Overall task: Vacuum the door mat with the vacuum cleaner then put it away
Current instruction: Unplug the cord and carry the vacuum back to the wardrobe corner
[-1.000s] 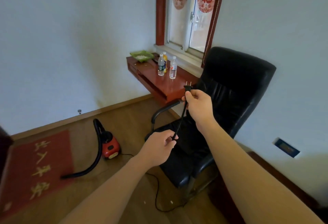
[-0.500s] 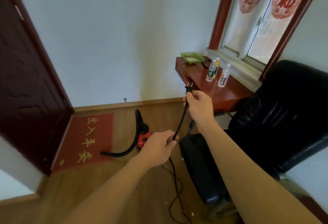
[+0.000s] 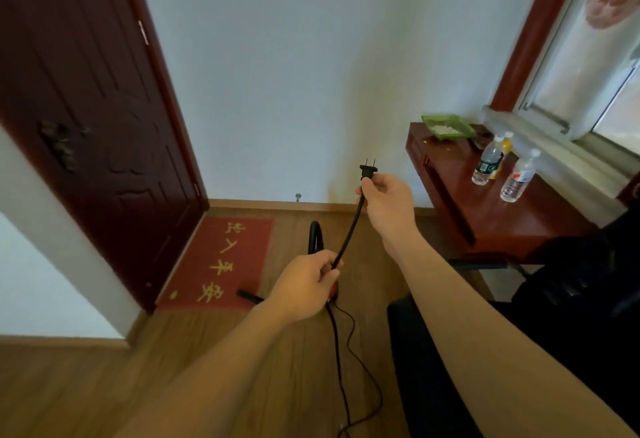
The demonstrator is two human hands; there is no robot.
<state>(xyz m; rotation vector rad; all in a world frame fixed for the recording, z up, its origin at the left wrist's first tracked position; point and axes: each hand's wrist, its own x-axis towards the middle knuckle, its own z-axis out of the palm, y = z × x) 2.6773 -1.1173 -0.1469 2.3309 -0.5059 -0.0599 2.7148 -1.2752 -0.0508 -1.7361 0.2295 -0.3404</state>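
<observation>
My right hand (image 3: 388, 202) grips the black power cord (image 3: 349, 229) just below its two-pin plug (image 3: 368, 169), prongs pointing up. Lower down, my left hand (image 3: 304, 285) pinches the same cord. The cord hangs from there and loops over the wood floor. A red door mat (image 3: 221, 261) with yellow characters lies before the dark door. The red vacuum cleaner (image 3: 333, 290) sits on the floor right of the mat, mostly hidden behind my left hand; its black hose (image 3: 314, 235) arches up and the nozzle end (image 3: 250, 295) rests on the mat's edge.
A dark red door (image 3: 86, 118) stands at the left. A red wooden desk (image 3: 485, 209) at the right carries three bottles (image 3: 488, 163) and a green tray (image 3: 446, 125) under a window. A black leather chair (image 3: 554, 316) fills the lower right.
My view has swung left, bringing the door and mat toward the centre and pushing the chair to the right edge. Both hands keep the same hold on the cord.
</observation>
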